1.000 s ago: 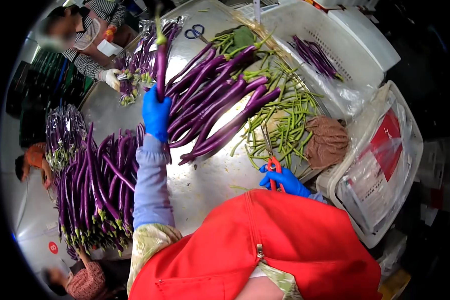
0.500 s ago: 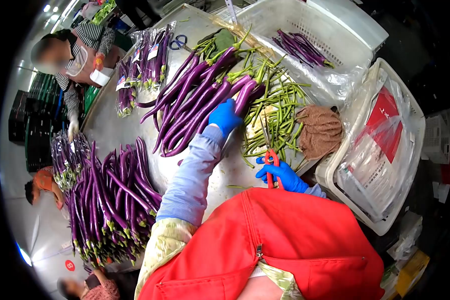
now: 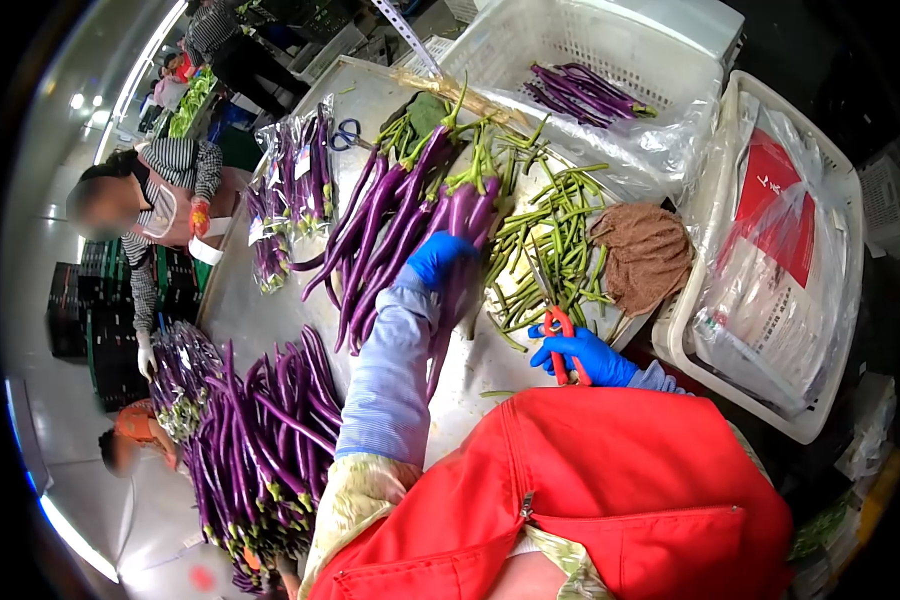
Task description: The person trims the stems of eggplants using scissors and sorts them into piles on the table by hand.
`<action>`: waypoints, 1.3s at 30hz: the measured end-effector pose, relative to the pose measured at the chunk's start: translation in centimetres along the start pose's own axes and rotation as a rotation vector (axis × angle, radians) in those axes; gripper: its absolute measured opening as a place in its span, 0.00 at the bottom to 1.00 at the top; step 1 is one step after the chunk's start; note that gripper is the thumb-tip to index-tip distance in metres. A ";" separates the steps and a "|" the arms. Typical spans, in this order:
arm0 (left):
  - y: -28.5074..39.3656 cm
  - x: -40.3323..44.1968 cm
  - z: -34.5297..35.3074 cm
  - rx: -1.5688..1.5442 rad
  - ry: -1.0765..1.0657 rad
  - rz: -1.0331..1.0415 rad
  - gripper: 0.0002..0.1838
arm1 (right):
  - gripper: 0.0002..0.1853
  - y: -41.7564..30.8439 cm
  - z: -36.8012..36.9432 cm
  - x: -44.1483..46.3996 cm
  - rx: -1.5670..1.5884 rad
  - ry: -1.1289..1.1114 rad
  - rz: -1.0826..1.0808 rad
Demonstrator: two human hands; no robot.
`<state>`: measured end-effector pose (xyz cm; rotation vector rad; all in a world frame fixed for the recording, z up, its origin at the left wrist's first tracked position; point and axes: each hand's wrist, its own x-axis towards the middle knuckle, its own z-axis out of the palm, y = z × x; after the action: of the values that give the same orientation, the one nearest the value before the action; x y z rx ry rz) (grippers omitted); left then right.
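My left hand (image 3: 435,260), in a blue glove, is closed around several long purple eggplants (image 3: 462,215) in the middle of the metal table. Their green stems point away from me, and their lower parts are smeared by motion. More eggplants (image 3: 375,235) lie just left of that hand. Lower right, my right hand (image 3: 595,358), also gloved in blue, grips red-handled scissors (image 3: 560,345). The blades point up and away over a heap of cut green stems (image 3: 560,225); whether they are apart is hard to make out.
A brown cloth (image 3: 642,258) lies right of the stems. White baskets (image 3: 828,385) hold plastic bags and eggplants. Bagged eggplants (image 3: 305,190) and dark-handled scissors (image 3: 347,134) lie at the far left. A large eggplant pile (image 3: 260,430) fills the near left. A co-worker (image 3: 165,195) stands across the table.
My left hand has closed on several eggplants and shifted them, swinging their lower ends toward me. The right hand still holds the scissors. The whole view has turned slightly.
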<state>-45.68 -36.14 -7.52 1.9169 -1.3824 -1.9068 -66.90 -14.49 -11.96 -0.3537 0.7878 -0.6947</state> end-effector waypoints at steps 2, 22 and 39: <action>-0.6 -0.9 -0.5 0.099 0.056 0.098 0.16 | 0.25 0.3 -0.3 0.1 -0.005 -0.016 -0.007; -10.5 -15.5 2.8 -0.519 -0.386 0.159 0.26 | 0.26 -1.9 0.7 -4.3 -0.669 0.054 -0.179; -16.8 -13.5 3.2 -0.579 -0.313 0.144 0.21 | 0.23 -0.9 1.1 -6.6 -0.745 0.173 -0.140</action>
<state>-37.13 -16.19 -8.84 1.2604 -0.8466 -2.2722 -69.83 -10.61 -7.29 -1.0406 1.1856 -0.5445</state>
